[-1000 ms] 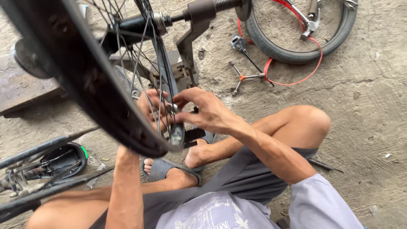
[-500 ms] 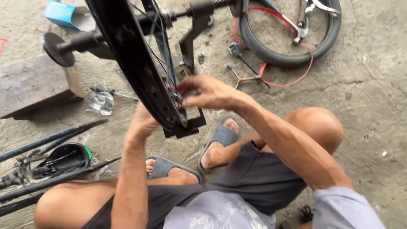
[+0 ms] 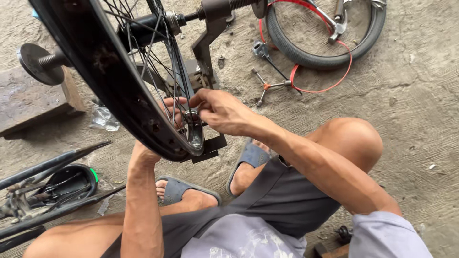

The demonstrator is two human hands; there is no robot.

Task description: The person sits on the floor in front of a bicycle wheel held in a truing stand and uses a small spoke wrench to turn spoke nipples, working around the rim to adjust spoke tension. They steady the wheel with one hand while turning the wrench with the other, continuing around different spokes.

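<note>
the person sits low on the concrete floor (image 3: pixel 420 119), knees spread, grey sandals (image 3: pixel 179 188) on both feet. nearest the camera, the left hand (image 3: pixel 143 155) comes up from below and goes behind the black wheel rim (image 3: pixel 122 102); its fingers are hidden by the rim, so i cannot tell how wide they are or what they hold, though fingertips seem to show through the spokes (image 3: pixel 165 81). the right hand (image 3: pixel 217 110) reaches in from the other side with thumb and fingers pinched narrow on something small at the rim's inner edge, too small to name. the wheel hangs upright in a dark metal stand (image 3: pixel 205 52), its lowest part just above the feet.

risks, as i judge them: fingers sit between thin spokes, so if the wheel rolls on its axle they could get nipped. the small piece in the pinch could slip and drop among the sandals. a hard push sideways might rock the stand.

to the left lie a bike frame and black saddle (image 3: pixel 62 184); a worn wooden block (image 3: pixel 28 102) sits beyond it. farther off rest a three-way wrench (image 3: pixel 267 87), a loose tyre (image 3: pixel 325 48) with a red hoop inside it, and a hammer (image 3: pixel 337 24), all well apart from the hands.
</note>
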